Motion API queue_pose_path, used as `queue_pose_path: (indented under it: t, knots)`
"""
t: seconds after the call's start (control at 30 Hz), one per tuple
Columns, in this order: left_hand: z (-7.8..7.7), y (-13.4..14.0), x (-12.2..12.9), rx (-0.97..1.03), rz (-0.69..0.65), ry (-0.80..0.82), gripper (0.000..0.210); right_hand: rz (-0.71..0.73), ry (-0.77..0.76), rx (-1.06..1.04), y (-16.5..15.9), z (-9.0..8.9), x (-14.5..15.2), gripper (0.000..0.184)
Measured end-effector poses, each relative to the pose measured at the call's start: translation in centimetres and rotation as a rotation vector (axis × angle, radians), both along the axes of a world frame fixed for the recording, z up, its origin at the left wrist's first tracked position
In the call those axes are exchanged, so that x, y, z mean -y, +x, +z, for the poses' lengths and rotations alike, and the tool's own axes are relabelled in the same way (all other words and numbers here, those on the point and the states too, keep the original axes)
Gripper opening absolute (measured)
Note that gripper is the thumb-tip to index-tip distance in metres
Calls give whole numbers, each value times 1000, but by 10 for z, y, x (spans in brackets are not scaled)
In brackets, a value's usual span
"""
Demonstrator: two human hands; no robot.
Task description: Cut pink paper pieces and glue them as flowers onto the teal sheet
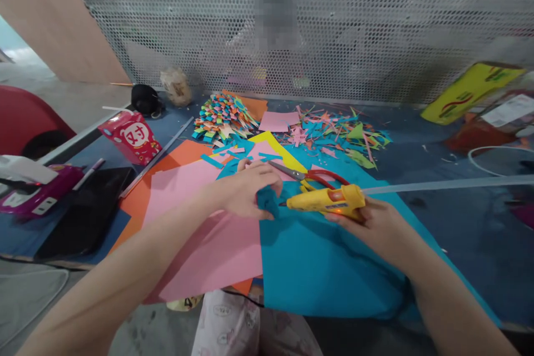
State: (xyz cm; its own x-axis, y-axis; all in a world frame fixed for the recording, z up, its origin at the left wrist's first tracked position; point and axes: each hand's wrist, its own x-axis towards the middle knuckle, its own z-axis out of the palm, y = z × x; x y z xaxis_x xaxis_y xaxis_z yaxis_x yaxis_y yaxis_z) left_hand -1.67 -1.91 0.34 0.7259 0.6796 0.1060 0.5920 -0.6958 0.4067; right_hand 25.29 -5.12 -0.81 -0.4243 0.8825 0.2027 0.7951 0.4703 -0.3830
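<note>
My right hand (375, 225) is wrapped round a yellow hot glue gun (327, 200), with a long clear glue stick (442, 184) running out of its back. The gun's nozzle points left, close to a small blue paper piece (267, 201) pinched in my left hand (246, 189); whether they touch I cannot tell. Under my hands lie a pink sheet (217, 256) and a blue sheet (329, 272). Scissors with red handles (323, 176) lie just behind the glue gun. Several blue paper strips (212, 161) are scattered beyond my left hand.
At the back are a heap of small coloured paper pieces (223, 117) and a spread of paper scraps (342, 130). A red snack packet (132, 136), a black phone (87, 214) and a purple power strip (33, 189) are left. A yellow box (469, 92) stands right, before a perforated metal panel (354, 28).
</note>
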Motion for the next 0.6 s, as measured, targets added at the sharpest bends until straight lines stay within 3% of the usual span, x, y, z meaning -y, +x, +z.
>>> queue_pose_path:
  t: [0.33,0.6]
  knots:
    - [-3,1,-1,-30,18,-114,25,54,165,126,1,-3,5,48]
    - [-5,4,0,-55,54,-99,27,52,109,146,1,-5,10,36]
